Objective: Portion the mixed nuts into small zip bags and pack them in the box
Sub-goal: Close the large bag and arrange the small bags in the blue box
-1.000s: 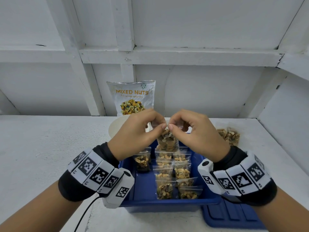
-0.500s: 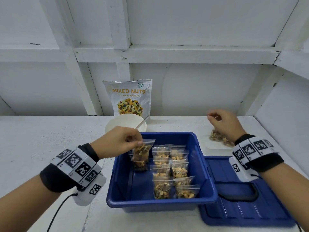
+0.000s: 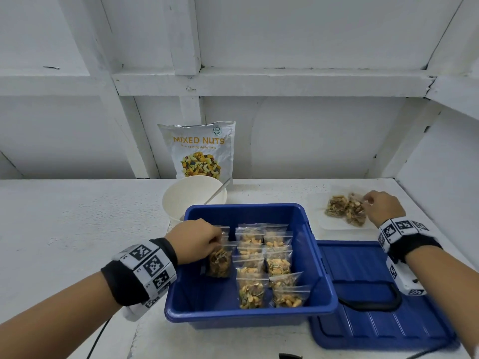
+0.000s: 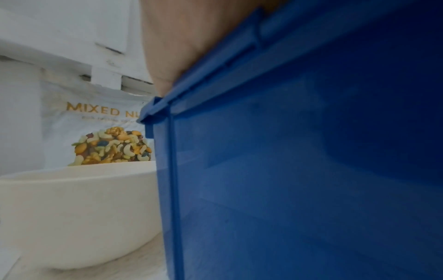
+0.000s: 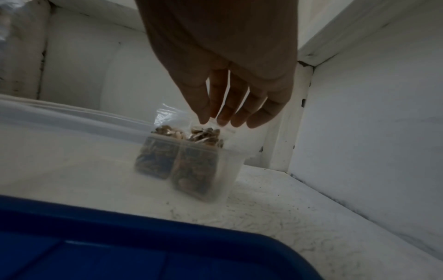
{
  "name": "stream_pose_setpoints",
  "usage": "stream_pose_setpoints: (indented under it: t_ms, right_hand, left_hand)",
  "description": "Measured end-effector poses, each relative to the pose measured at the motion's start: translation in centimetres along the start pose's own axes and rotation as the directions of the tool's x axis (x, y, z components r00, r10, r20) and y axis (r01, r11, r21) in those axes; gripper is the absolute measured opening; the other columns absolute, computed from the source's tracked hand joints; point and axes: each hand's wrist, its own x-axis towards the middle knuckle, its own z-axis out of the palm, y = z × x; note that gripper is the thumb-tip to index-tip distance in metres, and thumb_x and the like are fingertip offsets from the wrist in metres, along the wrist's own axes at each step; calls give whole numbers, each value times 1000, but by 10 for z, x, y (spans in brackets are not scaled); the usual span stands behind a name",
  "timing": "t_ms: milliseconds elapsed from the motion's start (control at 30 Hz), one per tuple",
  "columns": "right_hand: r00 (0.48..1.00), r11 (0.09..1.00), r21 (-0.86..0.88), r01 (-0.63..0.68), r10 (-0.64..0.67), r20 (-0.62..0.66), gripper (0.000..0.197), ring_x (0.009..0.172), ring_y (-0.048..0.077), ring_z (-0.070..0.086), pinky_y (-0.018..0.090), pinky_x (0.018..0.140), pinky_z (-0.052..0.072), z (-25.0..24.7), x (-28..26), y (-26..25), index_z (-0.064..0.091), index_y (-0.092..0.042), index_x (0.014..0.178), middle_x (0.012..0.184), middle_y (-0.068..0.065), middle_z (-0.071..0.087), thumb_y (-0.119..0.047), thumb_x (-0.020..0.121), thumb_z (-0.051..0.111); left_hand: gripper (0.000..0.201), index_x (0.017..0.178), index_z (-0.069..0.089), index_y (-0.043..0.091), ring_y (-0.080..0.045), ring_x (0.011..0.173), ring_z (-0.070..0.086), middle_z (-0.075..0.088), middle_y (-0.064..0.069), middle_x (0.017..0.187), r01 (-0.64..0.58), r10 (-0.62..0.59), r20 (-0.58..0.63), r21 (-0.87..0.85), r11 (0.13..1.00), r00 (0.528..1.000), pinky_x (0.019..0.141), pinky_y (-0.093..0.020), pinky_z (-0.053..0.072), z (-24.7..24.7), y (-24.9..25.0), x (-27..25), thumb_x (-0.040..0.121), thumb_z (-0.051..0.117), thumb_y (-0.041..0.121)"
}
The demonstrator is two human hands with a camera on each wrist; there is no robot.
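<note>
Now the two hands have separated: a second ago both of them pinched the top of one small bag above the box, and since then each has gone its own way. The left hand [image 3: 195,238] has come down into the blue box [image 3: 320,257] and pinches the top of a filled bag [image 3: 219,262], which hangs upright close to the left wall of the box, to the left of the two rows of bags [image 3: 264,260] already lying on the box floor. From the left wrist view only the outer wall of the box and a part of the palm can be seen, so the pinch is judged from the head view alone. The right hand [image 5: 230,79] has moved out to the right of the box, to a clear tray [image 5: 72,151] with two more filled bags [image 3: 346,209] in it; its fingers [image 5: 239,113] hang down nearly straight, and their tips just touch the top edge of one bag without holding it yet. The lid [image 3: 383,301] lies flat just to the right of the box. Behind the box stand a white bowl [image 3: 193,196] with a spoon and the big packet of mixed nuts [image 3: 199,151]. I judge that sealing is finished for this bag, that packing it is almost done, and that the two bags in the tray are next.
</note>
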Motion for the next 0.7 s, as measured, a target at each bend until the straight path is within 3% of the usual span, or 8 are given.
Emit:
stream_pose_setpoints:
  t_ms: [133,233,333,433,567,633,700]
  right_hand:
    - [1000,999,-43,-13,13,0,23,98,41,53,40,75,47,0,-4,-5,67,-3,104,105,23,62,-10,90,52]
    - [1000,997,-68,-25,24,-6,22,104,40,47,42,79,43,-3,-9,-11,67,-4,102,110,23,54,-14,90,52]
    - [999,999,6,39,-39,-26,20,109,38,43,44,87,40,-14,-13,-19,66,-4,103,119,21,48,-14,89,55]
    - [979,969,151,196,-186,-80,18,102,36,50,42,86,43,-32,-22,-34,65,-3,98,114,20,51,-16,89,57]
    - [899,879,211,428,-390,-202,18,88,20,49,29,75,37,-68,-43,-71,63,-4,98,110,12,52,-19,90,57]
    - [824,810,198,552,-494,-277,16,85,14,46,25,74,35,-86,-57,-92,63,-4,97,106,9,53,-17,90,58]
    - [734,729,173,662,-585,-345,14,82,14,48,24,72,37,-100,-72,-112,64,-4,93,101,7,55,-16,88,60]
  left_hand:
    - [26,104,60,15,-20,94,60,64,-4,104,-3,-1,33,122,993,999,80,-30,47,0,1,0,96,39,28]
    - [26,106,60,15,-19,94,60,64,-4,105,-4,-1,41,111,994,999,81,-30,47,1,0,0,95,40,28]
    - [24,107,60,16,-13,93,56,61,0,106,7,-7,1,-9,1000,1000,82,-24,45,-2,-2,0,94,46,31]
    - [22,106,62,15,-8,89,53,62,0,104,-6,-11,-96,-172,985,995,81,-20,43,-15,-4,0,93,52,29]
    - [15,100,65,13,-13,84,58,67,-1,94,-27,-80,-350,-289,957,933,79,-25,48,-42,-1,-4,91,55,21]
    - [14,99,65,12,-11,80,59,65,1,88,-67,-90,-464,-311,948,881,73,-16,47,-57,4,-6,91,56,18]
    - [12,97,66,11,-2,77,58,64,6,84,-124,-89,-532,-352,928,842,70,-7,43,-71,13,-8,90,57,16]
